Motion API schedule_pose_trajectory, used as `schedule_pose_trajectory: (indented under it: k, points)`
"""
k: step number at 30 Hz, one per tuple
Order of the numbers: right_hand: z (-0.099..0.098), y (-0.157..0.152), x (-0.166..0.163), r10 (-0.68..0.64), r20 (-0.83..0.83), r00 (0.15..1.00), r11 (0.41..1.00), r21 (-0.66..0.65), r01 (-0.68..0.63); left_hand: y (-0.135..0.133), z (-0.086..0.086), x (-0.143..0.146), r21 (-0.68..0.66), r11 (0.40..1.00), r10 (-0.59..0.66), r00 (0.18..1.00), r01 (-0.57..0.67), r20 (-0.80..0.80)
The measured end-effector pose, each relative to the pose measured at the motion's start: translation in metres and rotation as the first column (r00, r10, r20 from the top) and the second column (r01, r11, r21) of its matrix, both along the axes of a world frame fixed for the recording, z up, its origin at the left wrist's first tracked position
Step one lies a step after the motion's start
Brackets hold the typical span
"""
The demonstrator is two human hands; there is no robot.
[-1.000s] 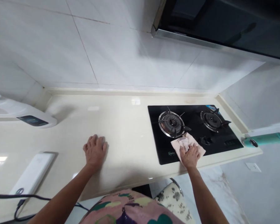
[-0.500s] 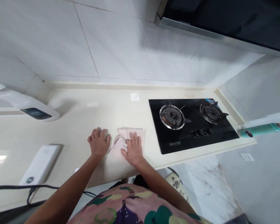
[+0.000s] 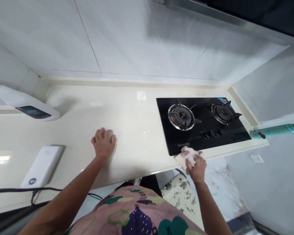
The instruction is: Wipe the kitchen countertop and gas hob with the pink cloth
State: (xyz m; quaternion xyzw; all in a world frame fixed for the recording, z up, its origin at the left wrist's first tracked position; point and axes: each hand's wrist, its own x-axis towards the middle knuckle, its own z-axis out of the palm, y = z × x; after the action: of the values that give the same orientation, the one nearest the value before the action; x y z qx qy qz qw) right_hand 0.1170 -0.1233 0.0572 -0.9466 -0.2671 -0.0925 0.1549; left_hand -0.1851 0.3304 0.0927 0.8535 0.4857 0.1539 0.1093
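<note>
My right hand [image 3: 196,168] grips a bunched pale pink cloth [image 3: 188,157] at the front edge of the cream stone countertop [image 3: 134,130]. The cloth touches the near corner of a black glass two-burner gas hob [image 3: 203,125], whose control knobs lie just above it in the picture. My left hand [image 3: 103,142] rests on the bare countertop to the left, fingers slightly curled, holding nothing.
A white rectangular device [image 3: 42,166] and a white appliance [image 3: 24,109] stand at the left, with a black cable [image 3: 31,190] below. A teal bottle [image 3: 274,131] lies past the right counter edge. A floral seat [image 3: 180,195] sits below the counter, and a range hood [image 3: 235,9] is overhead.
My right hand has carried the cloth rightward across the counter to the hob's front edge, and the cloth is now bunched in it. My left hand has barely moved.
</note>
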Motion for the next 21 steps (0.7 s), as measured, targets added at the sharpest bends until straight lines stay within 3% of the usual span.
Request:
schedule_pose_trajectory:
  k: [4,6,8,11,13,17,21]
  points:
    - [0.011,-0.01,0.061,-0.314,0.08,0.946,0.949,0.023,0.313,0.0,-0.001,0.0,0.002,1.0,-0.005,1.0,0.005,0.004]
    - [0.014,-0.005,0.066,-0.386,0.101,0.917,0.922,0.028,0.386,0.001,-0.002,0.0,0.004,1.0,-0.009,1.0,0.009,0.006]
    - [0.012,0.006,0.045,-0.378,0.101,0.92,0.925,0.015,0.379,0.001,-0.005,0.0,0.009,1.0,-0.012,1.0,0.012,0.004]
    - [0.006,0.031,-0.028,-0.162,0.07,0.984,0.985,-0.048,0.166,0.001,-0.008,0.0,0.02,1.0,-0.004,1.0,0.004,0.002]
    - [0.002,0.054,-0.085,0.167,0.051,0.985,0.98,-0.119,-0.16,0.0,-0.009,0.0,0.021,1.0,0.0,1.0,0.0,0.0]
    - [-0.001,0.124,-0.169,0.603,-0.057,0.795,0.79,-0.089,-0.606,-0.003,-0.007,0.001,0.0,1.0,0.003,1.0,-0.003,-0.005]
    - [0.002,0.199,-0.197,0.854,-0.11,0.508,0.507,-0.034,-0.861,-0.005,-0.005,-0.005,-0.026,1.0,-0.016,0.999,0.017,0.038]
